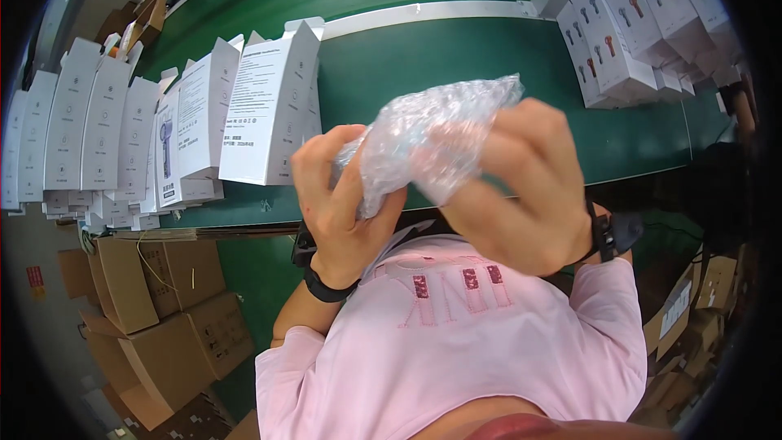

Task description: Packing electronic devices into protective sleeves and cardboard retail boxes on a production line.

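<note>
A clear bubble-wrap bag (423,134) is held up in front of my chest, above the near edge of the green table. My left hand (338,204) is closed round its left end, with the fingers wrapped over the plastic. At its right side, my right hand (525,195) has its fingers bent against the wrap, somewhat smeared by motion. Whatever lies inside the bag cannot be made out through the plastic. Both wrists wear dark bands.
White boxes (269,106) stand in a row at the left, several with raised flaps. More white boxes (611,49) are stacked at the far right. A white rail (407,15) crosses the green table (366,57). Brown cartons (171,334) stand below at the left.
</note>
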Available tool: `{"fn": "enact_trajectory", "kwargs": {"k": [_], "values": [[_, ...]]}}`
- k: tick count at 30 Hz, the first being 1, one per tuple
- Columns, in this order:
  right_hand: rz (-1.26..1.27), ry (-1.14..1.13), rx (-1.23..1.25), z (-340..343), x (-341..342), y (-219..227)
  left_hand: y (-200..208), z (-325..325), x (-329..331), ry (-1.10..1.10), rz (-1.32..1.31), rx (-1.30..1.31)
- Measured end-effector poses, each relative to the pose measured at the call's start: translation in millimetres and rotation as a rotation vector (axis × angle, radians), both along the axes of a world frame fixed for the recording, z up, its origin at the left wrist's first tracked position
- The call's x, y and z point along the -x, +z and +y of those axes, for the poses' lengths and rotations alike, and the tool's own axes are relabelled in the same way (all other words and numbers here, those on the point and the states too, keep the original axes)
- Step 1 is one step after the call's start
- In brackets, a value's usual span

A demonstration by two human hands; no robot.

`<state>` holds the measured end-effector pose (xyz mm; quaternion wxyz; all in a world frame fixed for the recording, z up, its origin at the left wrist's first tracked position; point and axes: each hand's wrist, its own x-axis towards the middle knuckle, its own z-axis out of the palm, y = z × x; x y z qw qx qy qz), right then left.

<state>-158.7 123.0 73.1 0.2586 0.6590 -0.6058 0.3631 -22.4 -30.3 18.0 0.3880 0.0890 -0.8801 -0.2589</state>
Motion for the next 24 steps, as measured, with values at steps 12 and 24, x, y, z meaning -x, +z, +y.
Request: {"fn": "enact_trajectory", "kwargs": {"k": [12,24], "values": [[-0.027,-0.135,0.143,-15,-28,-14,0,8,3,0.088,0.04,0.041],[-0.693,0.138,-0.763,-47,84,57,-31,-13,-26,-0.224,-0.031,-0.446]]}}
